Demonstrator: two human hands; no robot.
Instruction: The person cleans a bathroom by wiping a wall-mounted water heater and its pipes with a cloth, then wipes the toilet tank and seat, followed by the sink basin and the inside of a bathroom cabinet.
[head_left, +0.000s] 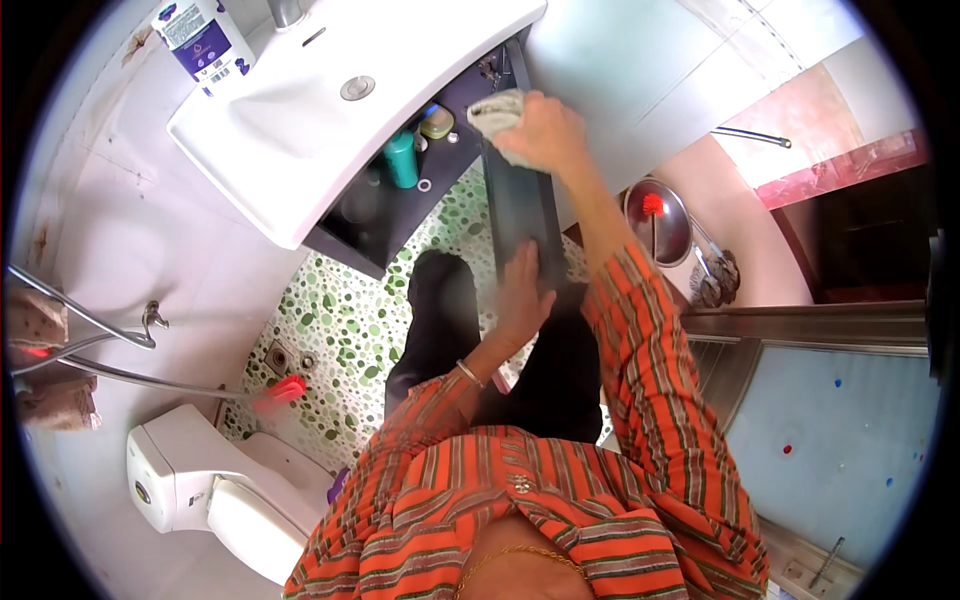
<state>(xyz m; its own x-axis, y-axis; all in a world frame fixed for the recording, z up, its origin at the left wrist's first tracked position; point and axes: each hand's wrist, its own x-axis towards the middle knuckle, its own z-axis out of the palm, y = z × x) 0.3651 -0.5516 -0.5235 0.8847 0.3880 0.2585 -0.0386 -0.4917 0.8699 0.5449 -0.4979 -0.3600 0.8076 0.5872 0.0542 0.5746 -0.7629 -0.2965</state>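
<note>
A dark grey cabinet door (518, 205) stands swung out from under the white washbasin (300, 130). My right hand (552, 135) is closed around a folded beige cloth (498, 115) at the door's far, hinged end. Nearer me, my left hand (524, 300) rests against the door's lower part, fingers stretched out and holding nothing. Inside the opened cabinet stand a teal bottle (402, 160) and a yellowish-green container (437, 123). A small white ring (425, 185) lies by the bottle.
A white toilet (250, 500) is at the lower left, near a red brush head (280, 393) on the green-pebbled floor (340, 320). On the right are a metal bowl (658, 220) with a red brush and a sliding door (830, 430). A white-and-purple bottle (205, 45) stands by the basin.
</note>
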